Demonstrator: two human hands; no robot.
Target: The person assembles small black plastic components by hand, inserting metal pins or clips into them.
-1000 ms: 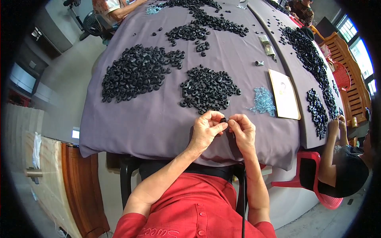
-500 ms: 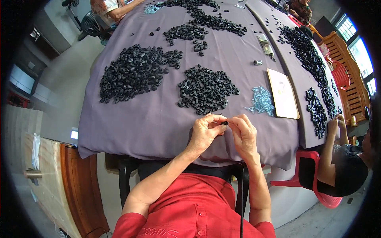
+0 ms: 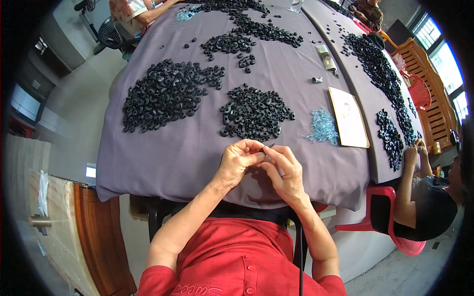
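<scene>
Just past the near edge of the cloth-covered table, my two hands meet with their fingertips almost touching. My left hand [image 3: 236, 165] pinches a small black plastic part [image 3: 261, 152] between thumb and forefinger. My right hand [image 3: 286, 172] is closed, its fingertips right at that part; what it grips is too small to make out. Beyond my fingers lies a pile of small black ring-shaped parts [image 3: 254, 113]. A larger pile of black ribbed parts [image 3: 160, 96] spreads to the left. To the right sits a heap of small, shiny light-blue pieces [image 3: 323, 127].
A pale board [image 3: 349, 118] lies beside the blue heap, with a tube [image 3: 326, 58] and a small silvery piece [image 3: 317, 80] farther off. More black parts cover the far table. A person in black [image 3: 429, 207] works at the right; other people sit at the far side.
Both hands have shifted a little left, still together. My right hand has turned, and its fingers now cover more of the black part. The view has tilted slightly.
</scene>
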